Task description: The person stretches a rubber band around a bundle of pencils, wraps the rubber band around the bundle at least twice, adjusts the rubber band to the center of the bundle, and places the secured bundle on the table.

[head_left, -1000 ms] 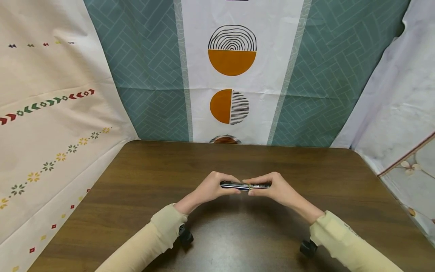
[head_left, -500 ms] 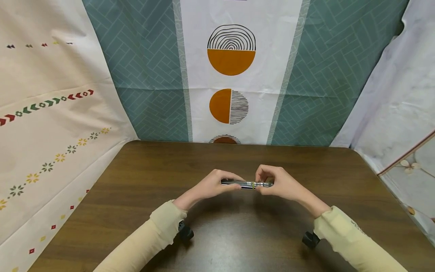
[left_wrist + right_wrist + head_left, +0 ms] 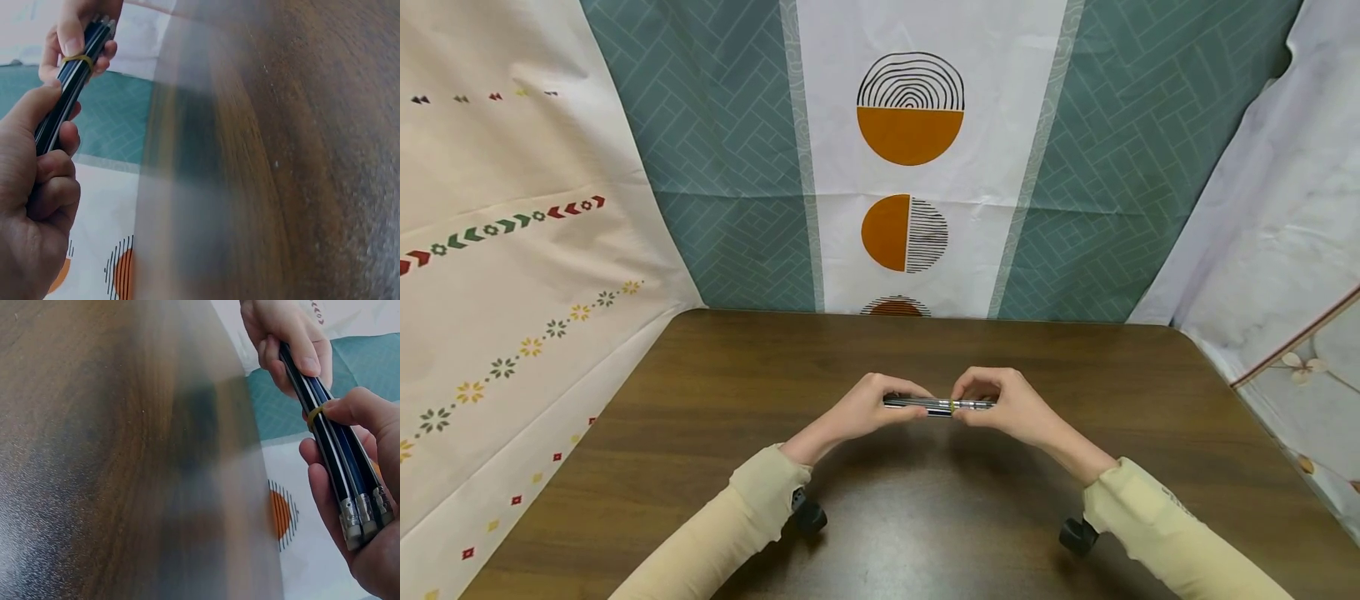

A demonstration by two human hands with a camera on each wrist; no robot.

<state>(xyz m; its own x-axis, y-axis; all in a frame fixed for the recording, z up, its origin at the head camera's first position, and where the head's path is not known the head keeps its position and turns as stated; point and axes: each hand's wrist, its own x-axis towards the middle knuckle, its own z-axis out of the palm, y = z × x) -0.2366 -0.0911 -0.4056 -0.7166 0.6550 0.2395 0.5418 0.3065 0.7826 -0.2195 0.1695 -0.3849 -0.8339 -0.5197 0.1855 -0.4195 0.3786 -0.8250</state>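
A bundle of dark pencils [image 3: 938,406] with pale stripes is held level above the table. My left hand [image 3: 874,410] grips its left end, the thumb lying along the pencils. A yellow rubber band [image 3: 316,415] circles the bundle near its middle. My right hand [image 3: 1011,406] pinches the pencils at the band, its thumb [image 3: 350,407] touching the band. In the right wrist view, metal ferrules with pale erasers [image 3: 362,519] cap the pencils close to the right palm. The left wrist view shows the far ends hidden inside the left hand [image 3: 37,181].
Beneath the hands lies a brown wooden table [image 3: 910,533]. Patterned cloth [image 3: 737,167] hangs behind its far edge, and pale cloths line the left and right sides. A black wrist camera [image 3: 808,515] sits under the left cuff, another camera [image 3: 1078,537] under the right.
The right hand drew right along the bundle, its forefinger bending, then came slightly back left to the band. The left hand kept its grip with little movement.
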